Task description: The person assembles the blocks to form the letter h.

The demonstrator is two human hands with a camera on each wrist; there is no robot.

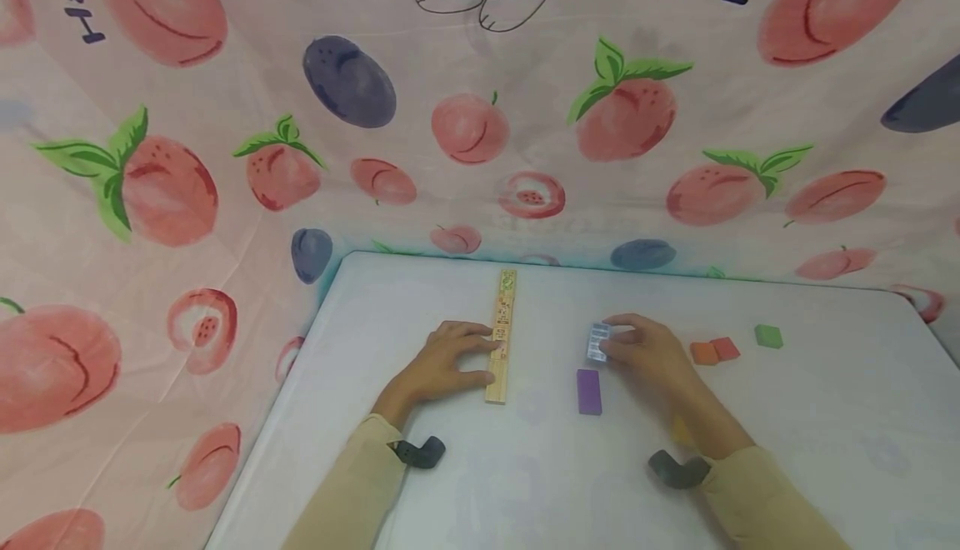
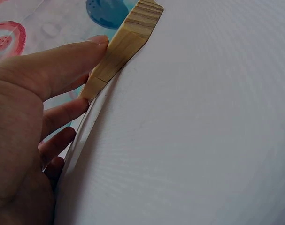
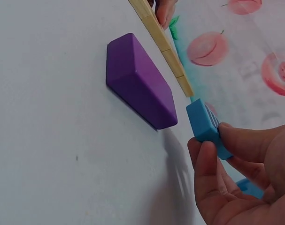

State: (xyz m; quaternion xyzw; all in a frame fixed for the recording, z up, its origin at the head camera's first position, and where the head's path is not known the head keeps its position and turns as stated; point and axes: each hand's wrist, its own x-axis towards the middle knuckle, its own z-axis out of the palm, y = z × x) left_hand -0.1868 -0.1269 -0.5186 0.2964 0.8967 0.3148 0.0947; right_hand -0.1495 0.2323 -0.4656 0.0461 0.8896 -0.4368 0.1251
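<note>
A straight row of pale wooden blocks (image 1: 502, 317), some with printed tops, lies on the white table. My left hand (image 1: 450, 360) is beside it, thumb and fingertips touching its left side. In the left wrist view the thumb (image 2: 69, 63) lies against the wood. My right hand (image 1: 651, 356) pinches a small blue block (image 3: 203, 119) with white markings between thumb and fingers, off the table surface. A larger purple block (image 1: 588, 392) lies flat just below that block in the head view, between the row and my right hand.
Right of my right hand, an orange block (image 1: 704, 353) and a red block (image 1: 725, 349) touch, with a green block (image 1: 768, 336) farther right. A yellow block (image 1: 681, 431) is partly hidden by my right wrist. Fruit-print cloth (image 1: 472, 129) hangs behind the white table (image 1: 525, 483).
</note>
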